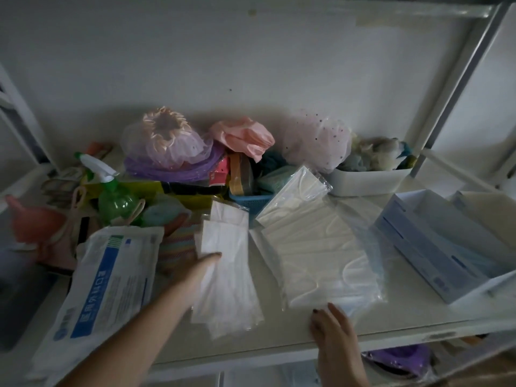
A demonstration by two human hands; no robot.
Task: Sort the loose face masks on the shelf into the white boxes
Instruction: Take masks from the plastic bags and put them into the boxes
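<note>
left hand [202,265]: thumb atop, fingers hidden beneath fanned stack of white wrapped face masks [227,280], 7 o'clock on white metal shelf [279,339], likely to lift | right hand [332,325]: fingers [317,321] loosely spread, steadying at 5 o'clock edge | open white cardboard boxes [413,247]: 3 o'clock

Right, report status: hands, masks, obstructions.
Left hand grips white masks. Right hand rests on shelf edge, by bagged masks. Box open at right; bag lies between.
</note>
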